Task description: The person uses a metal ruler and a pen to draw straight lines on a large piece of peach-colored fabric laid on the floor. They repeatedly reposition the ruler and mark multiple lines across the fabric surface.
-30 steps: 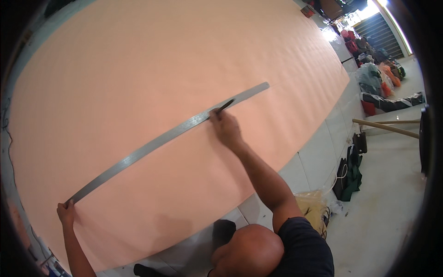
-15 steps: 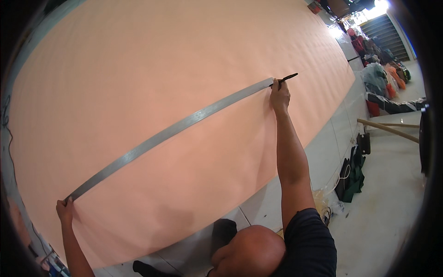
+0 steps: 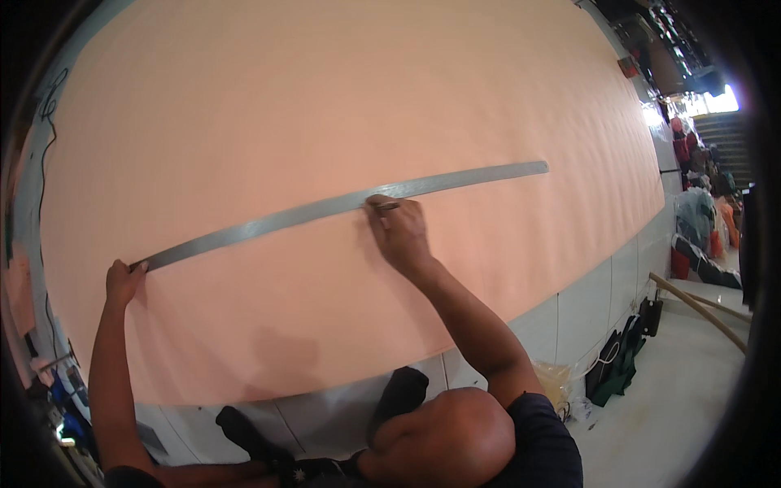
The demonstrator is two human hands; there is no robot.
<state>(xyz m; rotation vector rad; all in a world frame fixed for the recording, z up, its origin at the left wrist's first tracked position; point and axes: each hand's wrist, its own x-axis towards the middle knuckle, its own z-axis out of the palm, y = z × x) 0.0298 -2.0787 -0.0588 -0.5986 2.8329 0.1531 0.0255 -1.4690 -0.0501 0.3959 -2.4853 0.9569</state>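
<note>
A long steel ruler lies across a large peach-coloured sheet, bowed by the lens. At its left end my left hand is closed on the ruler, with the thumb on top. My right hand is near the ruler's middle, on the near edge. It is closed around a dark pen, mostly hidden by the fingers. The ruler's right end lies free on the sheet. Whether the sheet is fabric or paper I cannot tell.
The sheet covers a white tiled surface, seen along its near and right edges. A dark cable runs down the left side. To the right lie wooden poles, dark green cloth and plastic bags. My knee is at the near edge.
My right hand has left the ruler's right end and moved left to its middle with the pen. My left hand stays on the left end. The view has shifted.
</note>
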